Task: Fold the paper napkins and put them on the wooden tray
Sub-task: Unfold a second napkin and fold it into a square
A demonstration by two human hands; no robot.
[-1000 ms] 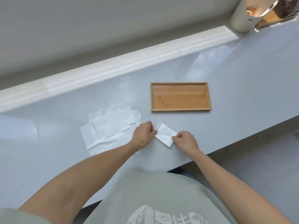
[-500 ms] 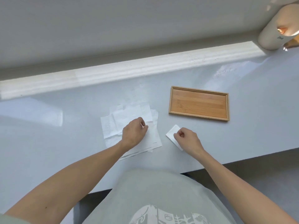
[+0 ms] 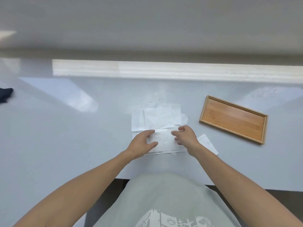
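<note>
A loose pile of white paper napkins (image 3: 157, 118) lies flat on the grey counter. My left hand (image 3: 142, 143) and my right hand (image 3: 185, 135) rest on its near part, fingers spread, either side of the top napkin (image 3: 164, 138). One folded napkin (image 3: 208, 144) lies on the counter just right of my right wrist. The wooden tray (image 3: 232, 118), with nothing in it, sits further right, at an angle.
The grey counter (image 3: 82, 136) runs wide to the left, with a pale ledge and wall behind. A dark object (image 3: 5, 95) shows at the far left edge. The counter's front edge is near my body.
My right hand has let go of the folded napkin and moved left onto the pile. My left hand stays on the pile. The view has swung left, so the tray sits further right.
</note>
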